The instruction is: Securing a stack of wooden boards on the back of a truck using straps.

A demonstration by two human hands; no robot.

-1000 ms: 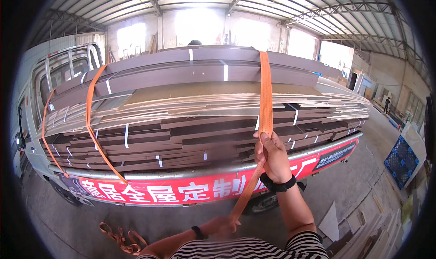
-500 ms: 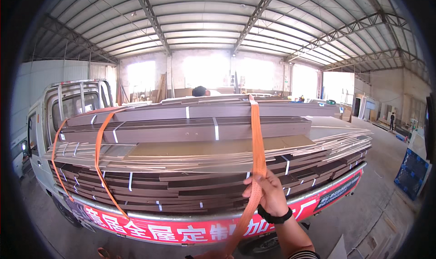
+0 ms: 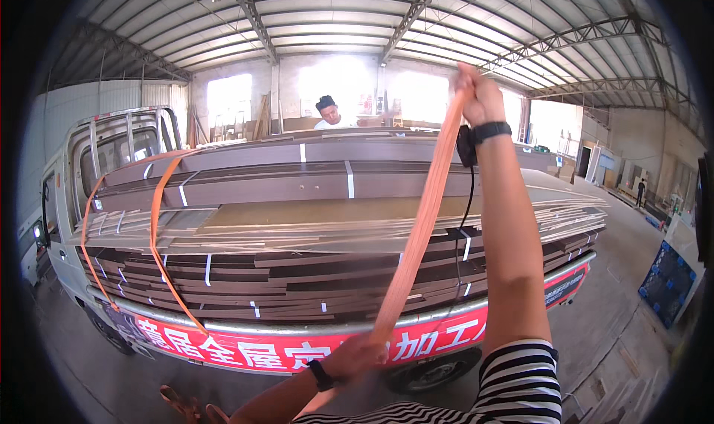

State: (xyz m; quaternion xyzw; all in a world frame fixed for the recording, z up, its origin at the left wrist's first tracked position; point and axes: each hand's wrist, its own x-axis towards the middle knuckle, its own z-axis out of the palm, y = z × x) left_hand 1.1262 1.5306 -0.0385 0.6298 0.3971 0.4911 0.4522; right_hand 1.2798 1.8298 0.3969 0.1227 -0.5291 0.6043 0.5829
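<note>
An orange webbing strap [image 3: 420, 249] slants across the side of a loaded truck in front of me. My right hand [image 3: 480, 97], raised above the load, is closed round its upper part. Lower down, by the truck's side rail, my left hand [image 3: 358, 357] is closed on the same strap, slightly blurred. Behind the strap lies the load: long brown boards [image 3: 253, 190] bundled with white bands, with thin pale sheets [image 3: 297, 234] between the bundles. Each wrist wears a black band; a small black box [image 3: 467, 145] with a hanging cable sits at the right one.
Two more orange straps, a wide one [image 3: 155, 216] and another [image 3: 87, 253] nearer the cab, cross the load. The metal side rail [image 3: 245, 327] tops a red banner. A person [image 3: 327, 115] stands beyond the truck. At right, a blue-cornered dark panel [image 3: 660, 284] leans upright.
My right hand has risen from the load's side to above its top, carrying the strap up and right. My left hand has come into view low on the strap. The person beyond stands higher.
</note>
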